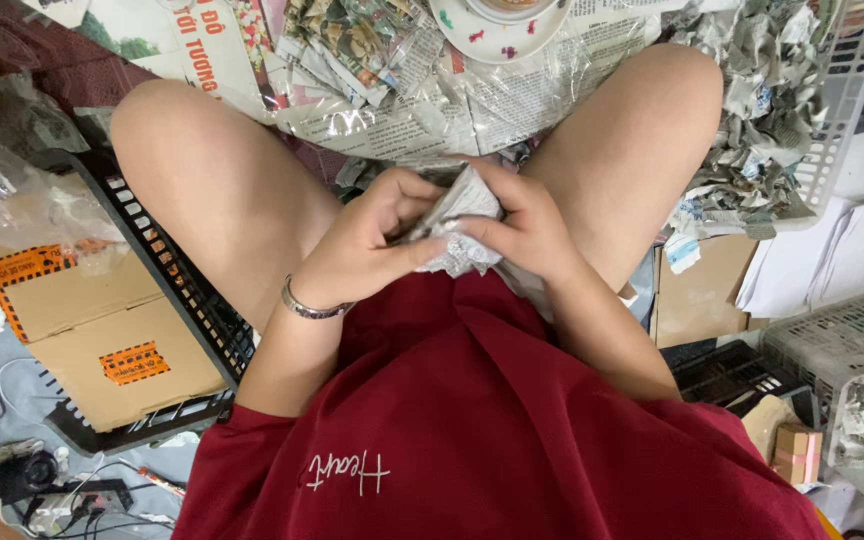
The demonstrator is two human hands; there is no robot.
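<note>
I sit on the floor with knees apart, looking down at my lap. Both hands meet in front of my red shirt around a crumpled wad of newspaper [464,225]. My left hand [367,240], with a silver bracelet on its wrist, grips the wad from the left, thumb pressed on top. From the right, my right hand [532,230] closes its fingers over the paper. What the paper wraps, if anything, is hidden.
Spread newspapers and plastic film [422,90] lie ahead, with a white patterned plate [497,25] at the top. A white basket of crumpled paper wads [782,110] stands right. A black crate holding cardboard boxes [102,330] sits left. Grey baskets [842,340] stand at lower right.
</note>
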